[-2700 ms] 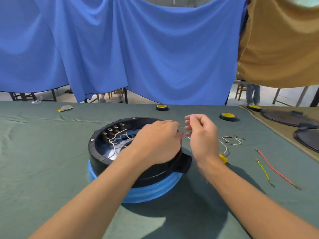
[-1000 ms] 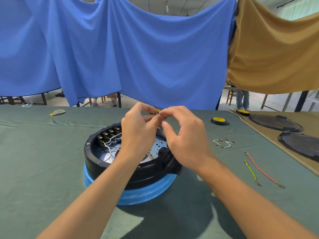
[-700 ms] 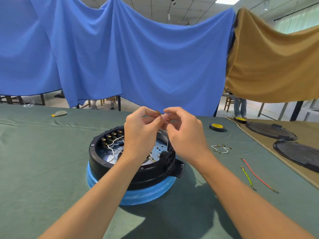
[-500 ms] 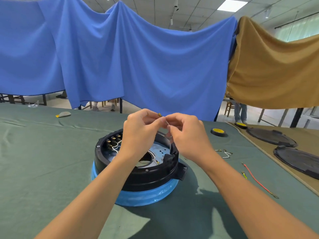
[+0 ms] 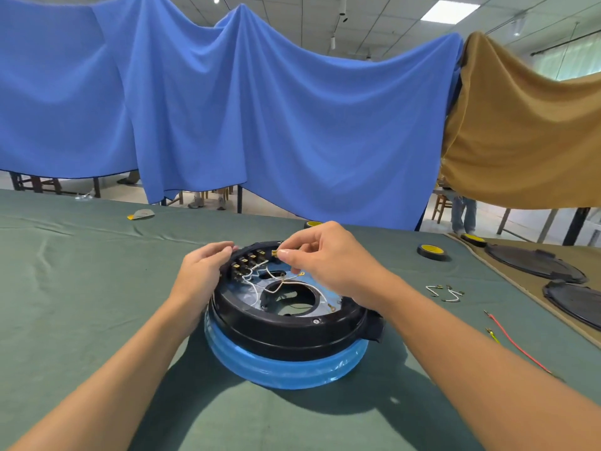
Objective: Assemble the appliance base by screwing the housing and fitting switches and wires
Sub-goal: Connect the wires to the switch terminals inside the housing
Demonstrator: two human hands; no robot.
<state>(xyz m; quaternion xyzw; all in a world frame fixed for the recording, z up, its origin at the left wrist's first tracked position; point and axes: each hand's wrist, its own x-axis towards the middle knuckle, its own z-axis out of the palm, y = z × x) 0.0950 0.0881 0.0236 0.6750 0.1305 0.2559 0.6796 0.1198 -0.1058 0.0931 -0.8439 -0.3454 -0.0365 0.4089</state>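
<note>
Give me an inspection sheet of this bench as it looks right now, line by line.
Surface: wrinkled green cloth over the table.
Job's things: black housing, open side up, on a blue ring; switches in a row inside.
Clutter: yellow-topped discs, black lids, a small scrap.
Hands: left hand holds the housing rim; right hand pinches the terminal of a white wire.
Cables: spare white wires, red wire and yellow-green wire lie to the right.
Surroundings: blue drape, tan drape, chairs behind.

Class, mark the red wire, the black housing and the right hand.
red wire [image 5: 518, 346]: head view, middle of the strand.
black housing [image 5: 286, 332]: head view, front wall.
right hand [image 5: 328, 258]: head view, its back.
</note>
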